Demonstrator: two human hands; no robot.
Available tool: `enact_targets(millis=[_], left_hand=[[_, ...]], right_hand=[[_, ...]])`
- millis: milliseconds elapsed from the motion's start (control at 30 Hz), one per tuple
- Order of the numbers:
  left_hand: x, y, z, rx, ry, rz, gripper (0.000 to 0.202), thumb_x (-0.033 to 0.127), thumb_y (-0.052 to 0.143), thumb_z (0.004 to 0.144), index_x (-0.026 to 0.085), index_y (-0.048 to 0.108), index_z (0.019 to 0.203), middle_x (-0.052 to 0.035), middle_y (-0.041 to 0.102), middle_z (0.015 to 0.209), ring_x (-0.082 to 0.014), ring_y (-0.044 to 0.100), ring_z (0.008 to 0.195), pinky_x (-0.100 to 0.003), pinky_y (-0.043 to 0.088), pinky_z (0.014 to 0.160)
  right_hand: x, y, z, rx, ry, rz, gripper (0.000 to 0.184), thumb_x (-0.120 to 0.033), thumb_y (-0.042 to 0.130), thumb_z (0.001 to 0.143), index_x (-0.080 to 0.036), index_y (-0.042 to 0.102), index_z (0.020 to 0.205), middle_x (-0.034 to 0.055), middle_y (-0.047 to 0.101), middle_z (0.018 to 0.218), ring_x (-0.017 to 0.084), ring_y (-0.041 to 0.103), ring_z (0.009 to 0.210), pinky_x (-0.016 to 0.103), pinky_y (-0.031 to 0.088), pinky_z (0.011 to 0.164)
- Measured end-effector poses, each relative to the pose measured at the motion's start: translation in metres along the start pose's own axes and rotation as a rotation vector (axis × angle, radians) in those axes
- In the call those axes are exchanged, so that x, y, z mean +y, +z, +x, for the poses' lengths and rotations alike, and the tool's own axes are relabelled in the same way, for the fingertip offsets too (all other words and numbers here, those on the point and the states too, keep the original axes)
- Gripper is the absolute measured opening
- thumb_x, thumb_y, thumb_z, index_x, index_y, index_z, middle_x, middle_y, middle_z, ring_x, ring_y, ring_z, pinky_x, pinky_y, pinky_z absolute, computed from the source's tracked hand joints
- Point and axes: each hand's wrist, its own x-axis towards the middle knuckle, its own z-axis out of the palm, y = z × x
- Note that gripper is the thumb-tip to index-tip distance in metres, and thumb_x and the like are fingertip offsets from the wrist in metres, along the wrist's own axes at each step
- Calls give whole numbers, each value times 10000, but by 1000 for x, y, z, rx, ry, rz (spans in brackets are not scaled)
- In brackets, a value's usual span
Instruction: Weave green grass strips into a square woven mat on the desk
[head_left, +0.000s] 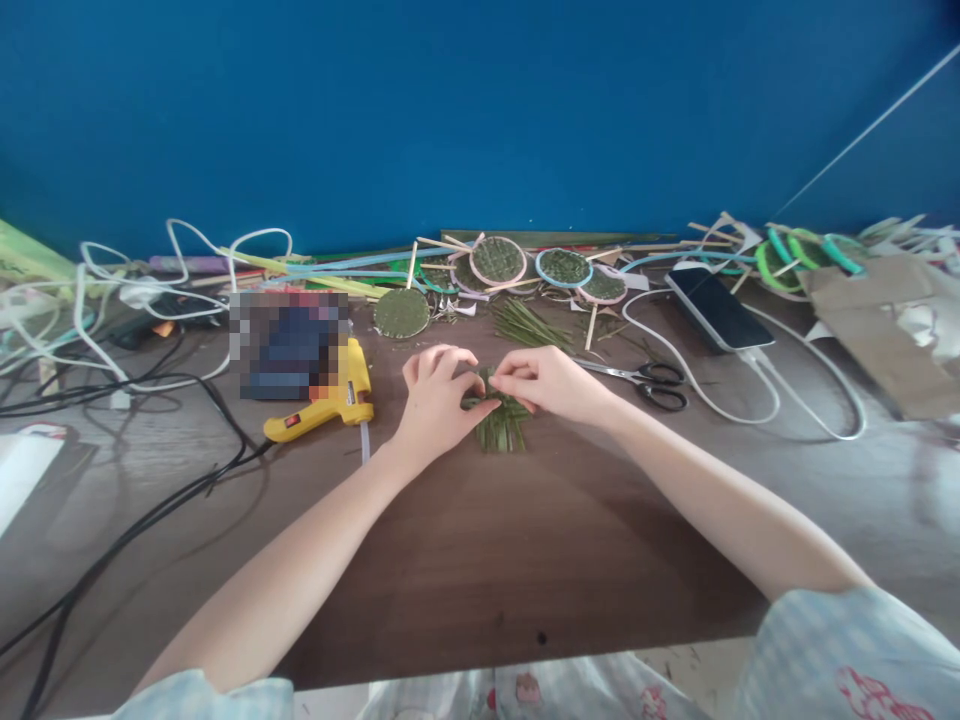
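A small woven piece of green leaf strips [502, 432] lies on the brown table, its loose ends fanned toward me. My left hand [441, 402] is curled at its left side, thumb and forefinger pressing on it. From the right, my right hand [553, 382] pinches at the upper part of the same strips, thumb against forefinger. Fingers of both hands hide much of the weave. Just behind them is a bundle of loose leaf strips [531, 325]. Black-handled scissors [651, 376] lie to the right of my right hand.
A yellow glue gun [330, 402] lies left, beside a blurred-out dark object [289, 345]. Round woven fans [498, 262] with coloured rims line the back near the blue wall [480, 120]. A phone [718, 308] with white cables and cardboard [900, 330] are right; black cables [157, 500] cross left.
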Motion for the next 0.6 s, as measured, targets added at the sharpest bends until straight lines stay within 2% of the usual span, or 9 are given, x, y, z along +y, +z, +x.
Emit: enact_targets(millis=[133,233,300,367,467,600], left_hand=[[-1,1,0,5,-15,-2,174,287,513,827,237,655,740,-26,581,1118,-266,375,1160,-462,252,952],[-1,0,1,9,-32,-23,179,271,505,828,236,663,753,-20,578,1133,-259,376,1156,-454,255,956],[0,-1,1,12,-40,-33,181,273,508,829,235,664,744,-12,583,1126,-256,378,1150,-453,257,954],[1,-2,1,11,-45,-40,175,268,519,824,233,663,732,-7,588,1119,-257,382,1143,-454,259,948],[2,-2,1,4,-49,-45,166,266,533,816,227,665,722,-11,585,1127,-259,384,1136,-453,262,947],[1,-2,2,1,-50,-41,176,270,526,821,224,670,731,-14,579,1139,-265,375,1140,-454,261,946]], right_hand=[[1,7,1,1,-97,0,307,-457,460,822,-185,602,807,-52,448,499,77,393,466,221,319,502],[11,5,9,128,-126,-7,401,-458,316,884,-183,603,830,-24,471,561,106,438,541,239,355,564],[21,5,16,283,-167,-131,291,-355,386,867,-179,602,786,16,547,697,138,499,694,269,383,691],[29,8,21,370,-202,-298,139,-272,506,797,-176,605,781,50,575,830,183,494,840,322,369,804],[36,15,23,383,-194,-416,124,-280,580,746,-194,604,832,79,562,956,246,452,954,402,353,845],[36,21,22,354,-228,-413,137,-277,601,729,-208,578,846,76,543,995,254,434,969,411,364,829]])
